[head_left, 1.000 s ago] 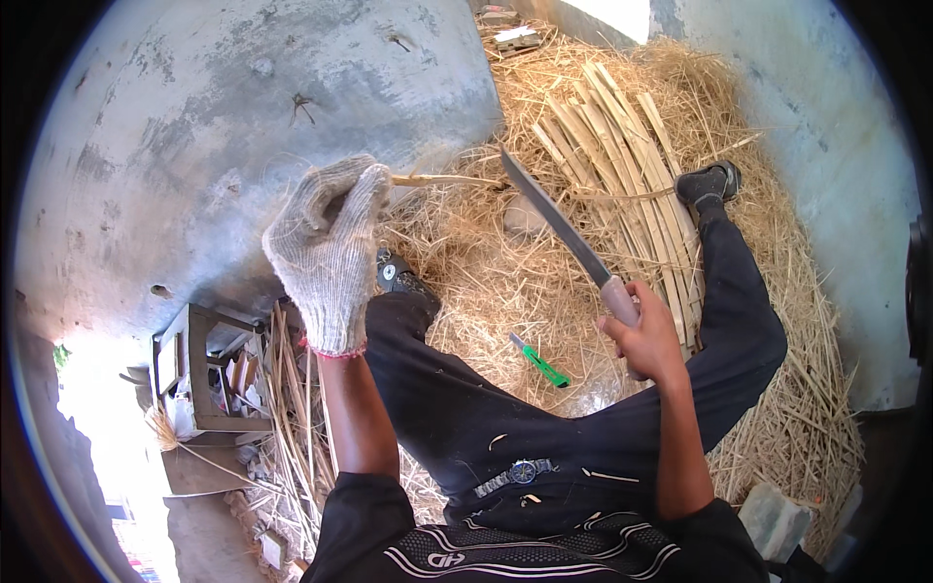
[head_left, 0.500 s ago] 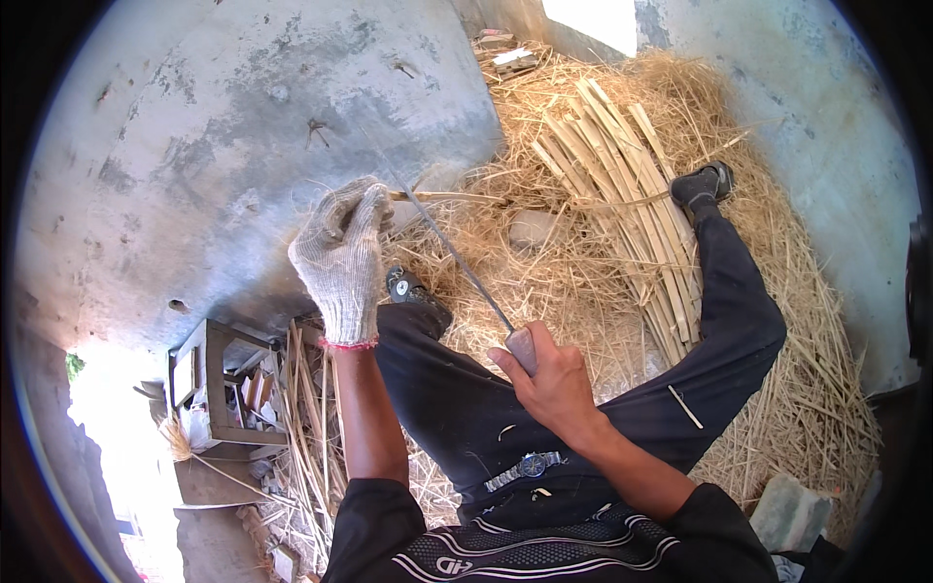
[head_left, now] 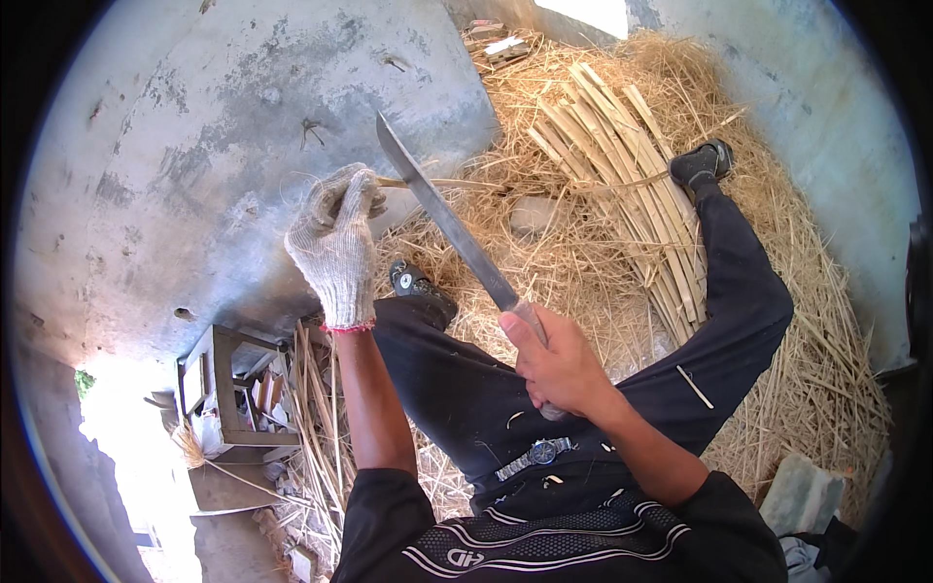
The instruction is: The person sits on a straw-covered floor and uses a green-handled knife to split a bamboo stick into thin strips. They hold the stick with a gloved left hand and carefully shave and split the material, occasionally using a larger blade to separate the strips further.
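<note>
My left hand (head_left: 335, 248), in a pale knitted glove with a red cuff edge, pinches one end of a thin bamboo strip (head_left: 466, 183). The strip runs off to the right over the straw, toward my right foot. My bare right hand (head_left: 566, 364) is wrapped round the handle of a long knife (head_left: 442, 214). Its dark blade slants up and left, with the broad side showing, and crosses the strip just right of the glove. Whether the edge touches the strip I cannot tell. The glove hides the strip's very end.
Split bamboo slats (head_left: 637, 185) lie in a bundle by my right shoe (head_left: 702, 163). Loose straw shavings (head_left: 777, 301) cover the floor. A wooden-framed box (head_left: 228, 428) with scraps stands at the left, and a wristwatch (head_left: 540, 455) rests on my lap. A stone block (head_left: 802, 494) sits lower right.
The knife has turned from edge-on to showing its broad side. My right hand has shifted slightly, showing more of the handle. My left hand keeps its pinch on the bamboo strip.
</note>
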### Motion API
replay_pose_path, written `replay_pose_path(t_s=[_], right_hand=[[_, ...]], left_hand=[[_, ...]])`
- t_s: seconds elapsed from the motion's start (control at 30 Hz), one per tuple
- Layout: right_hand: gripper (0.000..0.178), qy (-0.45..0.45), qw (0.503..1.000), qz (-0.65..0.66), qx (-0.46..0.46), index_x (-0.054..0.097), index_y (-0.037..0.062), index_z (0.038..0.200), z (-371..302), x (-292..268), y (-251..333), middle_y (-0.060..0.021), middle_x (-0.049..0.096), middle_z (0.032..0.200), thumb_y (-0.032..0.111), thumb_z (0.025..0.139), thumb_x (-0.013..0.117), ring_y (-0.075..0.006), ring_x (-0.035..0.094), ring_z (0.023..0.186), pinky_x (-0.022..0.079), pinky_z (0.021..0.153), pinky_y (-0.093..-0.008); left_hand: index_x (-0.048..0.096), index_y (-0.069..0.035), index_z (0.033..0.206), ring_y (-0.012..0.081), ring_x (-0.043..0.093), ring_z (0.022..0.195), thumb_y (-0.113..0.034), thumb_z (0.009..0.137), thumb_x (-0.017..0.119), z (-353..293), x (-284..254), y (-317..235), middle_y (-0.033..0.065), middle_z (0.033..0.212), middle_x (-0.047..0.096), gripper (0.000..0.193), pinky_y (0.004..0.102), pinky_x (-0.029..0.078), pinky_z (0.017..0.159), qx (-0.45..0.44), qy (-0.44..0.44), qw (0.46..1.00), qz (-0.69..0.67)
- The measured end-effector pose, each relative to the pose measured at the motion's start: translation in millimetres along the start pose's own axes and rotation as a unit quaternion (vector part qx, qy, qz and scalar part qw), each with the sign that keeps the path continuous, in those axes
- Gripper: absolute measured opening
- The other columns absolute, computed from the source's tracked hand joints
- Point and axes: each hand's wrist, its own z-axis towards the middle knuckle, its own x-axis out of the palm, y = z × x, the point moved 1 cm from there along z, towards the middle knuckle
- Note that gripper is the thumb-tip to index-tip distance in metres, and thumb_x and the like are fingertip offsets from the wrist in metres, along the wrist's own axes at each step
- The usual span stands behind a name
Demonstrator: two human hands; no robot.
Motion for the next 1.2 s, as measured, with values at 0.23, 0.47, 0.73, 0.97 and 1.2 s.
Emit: replay_pose_path(t_s=[0.23,0.47,0.73,0.97,1.2], right_hand=[[0.037,-0.150,0.958,-0.169,-0.176,0.053,0.0033,0.091,-10.8,16.0,-9.8,-0.0205,0.059,0.059,0.039,0.095,0.063,-0.0415,0.063,0.054,0.048,0.047,-0.0487],[0.035,-0.069,0.988,-0.114,-0.077,0.053,0.0040,0.092,8.1,10.6,-11.9,-0.0203,0.059,0.058,0.037,0.095,0.063,-0.0406,0.063,0.053,0.048,0.046,-0.0481],[0.035,-0.160,0.951,-0.160,-0.212,0.053,0.0026,0.094,-9.6,21.1,-1.6,-0.0196,0.060,0.058,0.036,0.095,0.063,-0.0381,0.064,0.052,0.049,0.046,-0.0454],[0.041,0.041,0.989,0.134,0.049,0.049,0.0027,0.092,19.5,13.2,-31.2,-0.0215,0.062,0.062,0.042,0.096,0.060,-0.0386,0.062,0.048,0.048,0.042,-0.0454],[0.041,-0.106,0.974,-0.041,-0.195,0.050,0.0012,0.092,-4.5,12.4,25.1,-0.0223,0.062,0.063,0.041,0.096,0.061,-0.0383,0.064,0.051,0.050,0.042,-0.0432]], left_hand=[[0.073,0.005,0.098,0.0147,0.070,0.073,0.000,0.087,0.071,-1.4,14.9,2.0,0.0110,0.091,0.073,0.012,0.0278,0.060,0.067,0.002,-0.020,0.999,-0.044],[0.073,0.005,0.097,0.0157,0.070,0.072,-0.001,0.087,0.072,6.4,2.4,8.7,0.0111,0.089,0.072,0.012,0.0279,0.060,0.065,-0.002,-0.017,1.000,-0.011],[0.073,0.004,0.095,0.0168,0.070,0.071,-0.003,0.087,0.072,9.6,7.7,13.9,0.0122,0.090,0.072,0.011,0.0278,0.060,0.061,-0.019,-0.024,0.999,-0.036],[0.073,0.005,0.095,0.0158,0.069,0.069,-0.003,0.087,0.073,13.0,3.4,11.2,0.0121,0.089,0.072,0.012,0.0284,0.060,0.060,-0.023,-0.010,0.999,-0.047],[0.072,0.004,0.098,0.0157,0.069,0.068,-0.005,0.087,0.073,25.3,6.1,20.5,0.0118,0.090,0.072,0.014,0.0285,0.060,0.060,0.007,-0.001,0.998,-0.061]])
